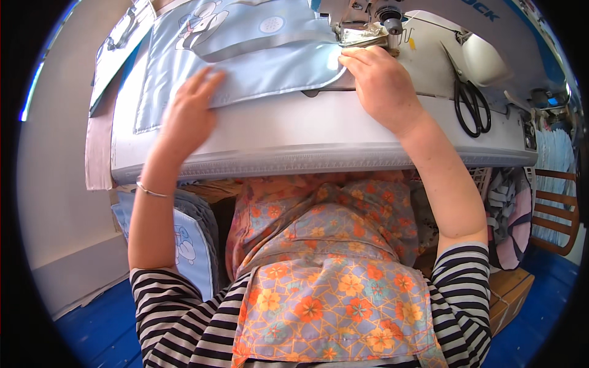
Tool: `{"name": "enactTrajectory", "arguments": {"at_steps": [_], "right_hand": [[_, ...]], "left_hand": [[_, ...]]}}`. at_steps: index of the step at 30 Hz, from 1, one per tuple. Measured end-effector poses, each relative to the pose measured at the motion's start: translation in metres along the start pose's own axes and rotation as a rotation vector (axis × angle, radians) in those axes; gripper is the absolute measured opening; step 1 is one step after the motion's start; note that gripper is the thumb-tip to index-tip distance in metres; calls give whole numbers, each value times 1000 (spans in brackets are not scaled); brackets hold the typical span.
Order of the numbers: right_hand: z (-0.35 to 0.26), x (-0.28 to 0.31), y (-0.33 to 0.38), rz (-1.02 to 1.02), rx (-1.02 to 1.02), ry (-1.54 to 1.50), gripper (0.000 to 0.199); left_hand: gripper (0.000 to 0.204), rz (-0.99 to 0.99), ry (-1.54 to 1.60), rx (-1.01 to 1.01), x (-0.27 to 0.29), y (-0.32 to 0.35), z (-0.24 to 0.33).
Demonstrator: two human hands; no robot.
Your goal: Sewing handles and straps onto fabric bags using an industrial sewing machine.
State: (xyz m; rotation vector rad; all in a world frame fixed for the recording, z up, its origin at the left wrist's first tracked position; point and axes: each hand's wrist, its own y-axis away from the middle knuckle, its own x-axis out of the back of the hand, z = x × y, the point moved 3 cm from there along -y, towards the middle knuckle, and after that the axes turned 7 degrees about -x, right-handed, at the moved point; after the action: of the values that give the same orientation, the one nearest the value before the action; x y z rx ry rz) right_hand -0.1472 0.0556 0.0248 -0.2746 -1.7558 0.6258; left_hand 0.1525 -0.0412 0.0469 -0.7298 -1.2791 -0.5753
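Note:
A light blue printed cloth panel (pixel 270 70) with a piped edge lies on the sewing machine's white table, and a grey strip (pixel 264 44) runs across it. My right hand (pixel 383 86) grips the panel's right edge with its fingers pressed together, close beside the presser foot area (pixel 365 38) of the sewing machine (pixel 442 18). The needle itself is hard to make out. Over the panel's near left part is my left hand (pixel 193 110), slightly blurred, its fingers apart and holding nothing. It wears a bracelet at the wrist.
Black-handled scissors (pixel 471 107) lie on the table to the right. A ruler strip (pixel 294 159) follows the table's front edge. Below left hang more light blue printed pieces (pixel 190 239). At right stand a wooden rack (pixel 555 208) with blue cloth and a cardboard box (pixel 510 300).

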Motion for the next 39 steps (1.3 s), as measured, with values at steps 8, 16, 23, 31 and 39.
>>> {"name": "enactTrajectory", "arguments": {"at_steps": [8,16,23,31,39], "right_hand": [[-6,0,3,-30,-37,3,33],[-6,-2,5,-36,-29,38,38],[-7,0,3,-41,-19,47,39],[-11,4,9,-74,-71,-19,38],[-38,24,45,-100,-124,-220,43]], "left_hand": [[46,68,-346,-29,19,57,-35],[37,18,-357,-79,35,86,28],[37,-312,-86,-230,36,100,99],[36,-313,275,-437,17,81,149],[11,-75,623,-299,-7,45,173]]}}
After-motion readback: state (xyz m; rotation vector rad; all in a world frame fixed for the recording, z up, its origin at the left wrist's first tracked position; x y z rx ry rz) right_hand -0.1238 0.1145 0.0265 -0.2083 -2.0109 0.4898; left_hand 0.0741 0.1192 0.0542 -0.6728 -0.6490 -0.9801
